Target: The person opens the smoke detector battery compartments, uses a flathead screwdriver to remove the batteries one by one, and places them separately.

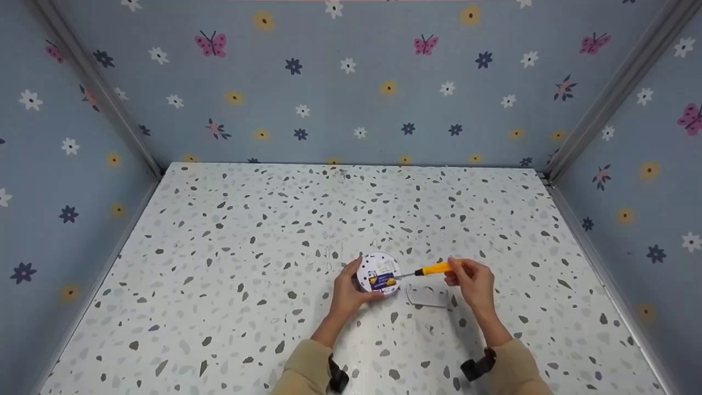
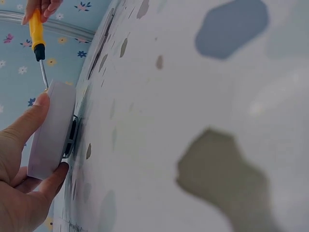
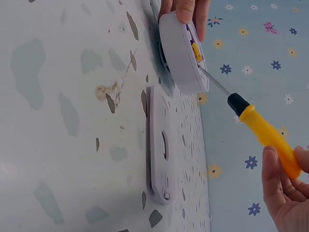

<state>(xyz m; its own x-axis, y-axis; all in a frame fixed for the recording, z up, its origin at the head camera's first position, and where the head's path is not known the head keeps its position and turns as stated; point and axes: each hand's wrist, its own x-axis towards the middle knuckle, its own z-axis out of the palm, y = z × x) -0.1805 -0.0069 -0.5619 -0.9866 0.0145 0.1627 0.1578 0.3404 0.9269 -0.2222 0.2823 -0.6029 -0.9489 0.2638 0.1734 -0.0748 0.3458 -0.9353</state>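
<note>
Head view: on the speckled tabletop [image 1: 219, 323], nearer its right edge than its left, lies a white cover [image 1: 428, 298]. Just beyond, the left hand [image 1: 350, 295] grips a round white device [image 1: 377, 260] by the rim, well short of the back edge; the right hand [image 1: 476, 282] pinches a yellow screwdriver [image 1: 437, 269], tip beside the batteries [image 1: 382, 281]. Light, shallow pressure should best avoid slips.

At lower centre of the head view the left grip [image 1: 348, 292] is curled; the right grip [image 1: 476, 284] pinches, lower right of centre.
</note>
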